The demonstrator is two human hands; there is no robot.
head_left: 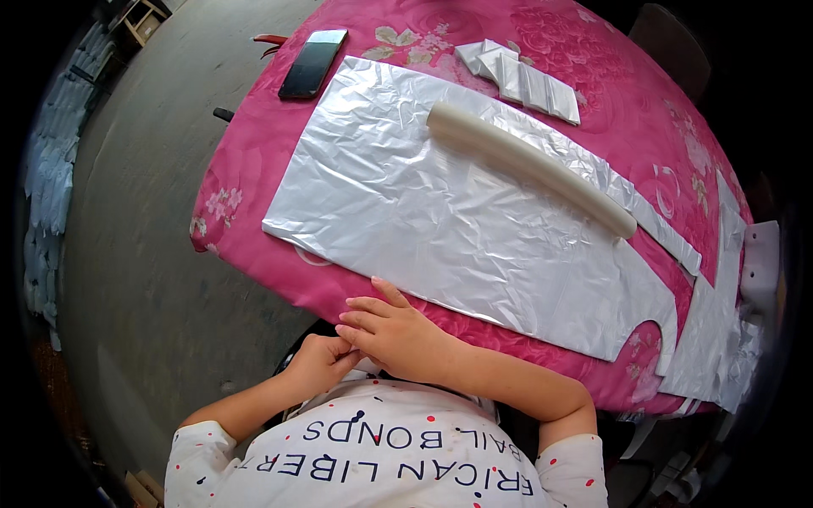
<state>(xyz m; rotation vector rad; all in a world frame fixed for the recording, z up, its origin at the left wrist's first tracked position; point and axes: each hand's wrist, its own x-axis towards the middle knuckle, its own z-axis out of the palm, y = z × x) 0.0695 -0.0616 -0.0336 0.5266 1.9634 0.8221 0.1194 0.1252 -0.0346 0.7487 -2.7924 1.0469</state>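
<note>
My left hand (pixel 318 364) is closed, fingers curled, just off the near edge of the table. My right hand (pixel 402 337) meets it at the fingertips. Its outer fingers are spread, while its thumb and forefinger come together against the left hand. Whatever sits between the two hands, if anything, is hidden. Just beyond them lies a stack of flat, silvery-white plastic bags (pixel 364 182) with cut-out handles at the right end. A pale roller or tube (pixel 529 169) rests slantwise across this stack.
Pink flowered cloth (pixel 246 169) covers the table. A dark phone (pixel 313 63) lies at the far left. Several small folded plastic packets (pixel 521 78) are at the back. More plastic sheeting (pixel 703 330) and a white object (pixel 760 262) occupy the right edge. Pale stacked bundles (pixel 52 178) line the left.
</note>
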